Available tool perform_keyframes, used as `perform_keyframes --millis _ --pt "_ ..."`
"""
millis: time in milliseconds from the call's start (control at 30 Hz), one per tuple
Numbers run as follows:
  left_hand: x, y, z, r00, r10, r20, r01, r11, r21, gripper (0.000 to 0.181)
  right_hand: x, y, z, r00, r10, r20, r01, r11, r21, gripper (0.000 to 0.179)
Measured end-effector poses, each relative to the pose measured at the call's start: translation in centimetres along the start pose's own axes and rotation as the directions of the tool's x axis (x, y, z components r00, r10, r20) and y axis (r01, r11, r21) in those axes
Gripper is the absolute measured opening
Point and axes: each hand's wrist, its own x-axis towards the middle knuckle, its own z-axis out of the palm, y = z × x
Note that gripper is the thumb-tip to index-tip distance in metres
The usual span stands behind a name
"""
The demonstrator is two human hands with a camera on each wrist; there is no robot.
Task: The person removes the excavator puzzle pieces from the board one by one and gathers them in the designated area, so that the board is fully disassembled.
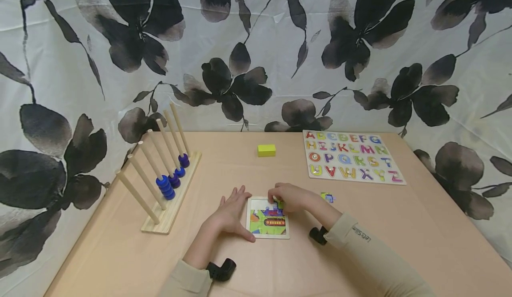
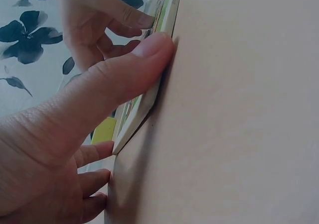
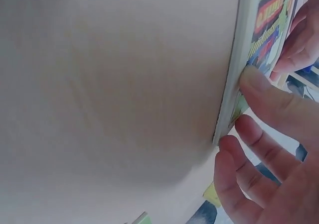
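On the bench (image 1: 240, 270) we see the part-filled puzzle tray (image 1: 259, 204) just below ctr. of the head view, w/ the L hand (image 1: 232, 214) at its 9 o'clock, fingers spread & unclenched, thumb touching its edge. The R hand (image 1: 294, 197) bends its fingers over the tray's 1 o'clock corner; whether they pinch or merely press the green piece (image 3: 241, 104) there, we can't tell. We also note a loose piece (image 1: 327, 197) btw. 2 & 3, yellow block (image 1: 266, 150) at 12, alphabet board (image 1: 322, 164) at 2, peg rack (image 1: 176, 202) at 10.
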Motion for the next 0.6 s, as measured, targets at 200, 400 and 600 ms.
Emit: perform_keyframes --millis 200,400,600 --pt "-0.04 -0.01 0.02 1.000 0.004 -0.002 -0.004 1.000 0.003 0.112 -0.13 0.11 0.26 0.998 -0.053 -0.029 0.053 0.999 0.000 0.022" --pt "-0.13 0.01 -0.02 1.000 0.002 -0.006 -0.002 1.000 0.004 0.113 -0.40 0.20 0.06 0.999 -0.046 -0.020 0.046 0.999 0.023 0.026" --pt "-0.15 0.04 0.03 1.000 0.000 -0.005 0.000 1.000 0.004 0.111 -0.64 0.38 0.00 0.999 -0.026 -0.019 0.027 0.998 0.061 0.026"
